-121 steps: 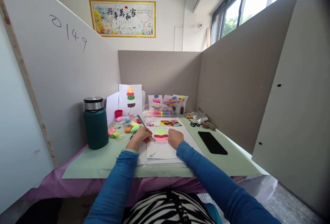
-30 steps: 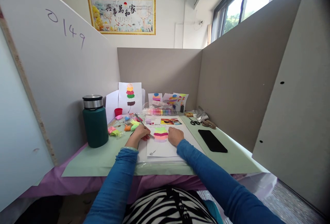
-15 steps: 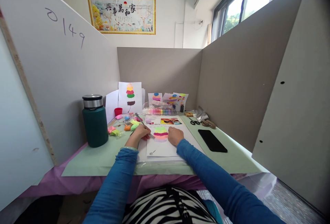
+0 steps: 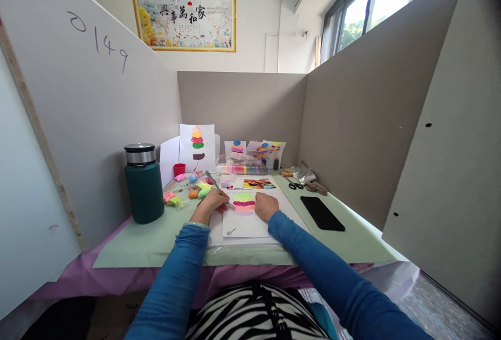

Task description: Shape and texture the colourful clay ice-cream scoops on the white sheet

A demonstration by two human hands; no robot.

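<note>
My left hand (image 4: 212,205) is closed round a metal fork (image 4: 212,178). The handle slants up to the left, and the tines meet the left edge of a layered clay patch (image 4: 244,203). That patch has yellow-green, dark magenta, pink and pale lilac bands, and it lies on a white sheet of paper (image 4: 246,229). At the patch's right edge rests my right hand (image 4: 266,206), its fingers curled in and pressed to the paper. Whether anything is in those fingers is hidden.
A dark green bottle (image 4: 144,183) stands at the left. Bagged bright clay lumps (image 4: 193,193) and a red cup (image 4: 179,168) lie beyond my left hand. Scissors (image 4: 294,184) and a black phone (image 4: 322,214) are on the right. Coloured cards (image 4: 197,147) lean at the back.
</note>
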